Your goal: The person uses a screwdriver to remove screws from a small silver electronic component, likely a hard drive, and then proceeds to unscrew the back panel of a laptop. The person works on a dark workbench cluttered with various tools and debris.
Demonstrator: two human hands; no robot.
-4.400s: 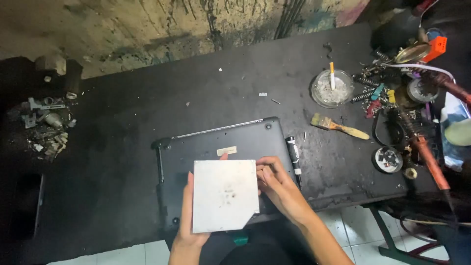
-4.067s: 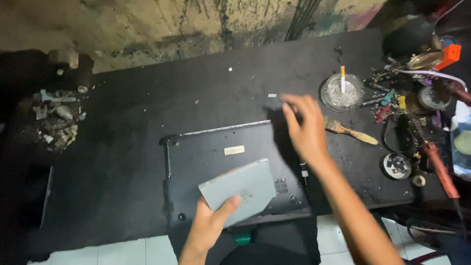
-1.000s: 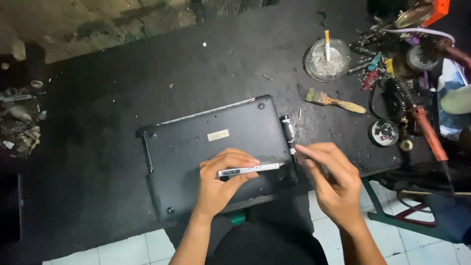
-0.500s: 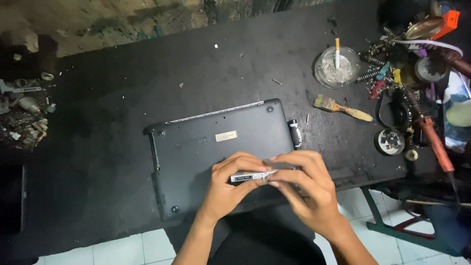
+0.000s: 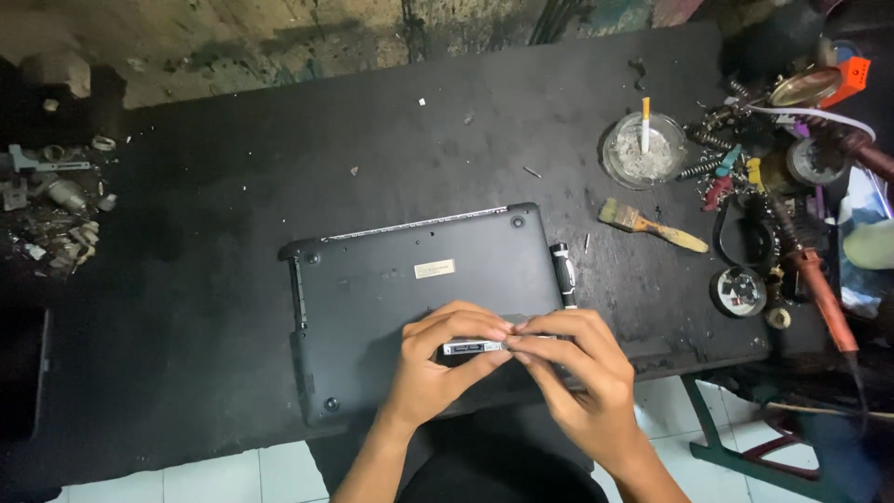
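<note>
Since 0.5 s ago both hands barely shifted; left hand & right hand pinch thin drive caddy edge-on over laptop; light, stiff, bendable; hold by edges.

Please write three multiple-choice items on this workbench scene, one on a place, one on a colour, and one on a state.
1. Where does the paintbrush lie?
A. Right of the laptop, below the ashtray
B. On top of the laptop
C. At the table's far left edge

2. What colour is the laptop's underside?
A. White
B. Black
C. Red

3. How is the thin silver drive held?
A. Lying flat and untouched on the table
B. In the left hand alone
C. Edge-on between the left hand and the right hand

Answers: 1 A, the brush rests on the dark table between ashtray and laptop. 2 B, the casing is black. 3 C, fingers of both hands grip its ends above the laptop.
</note>
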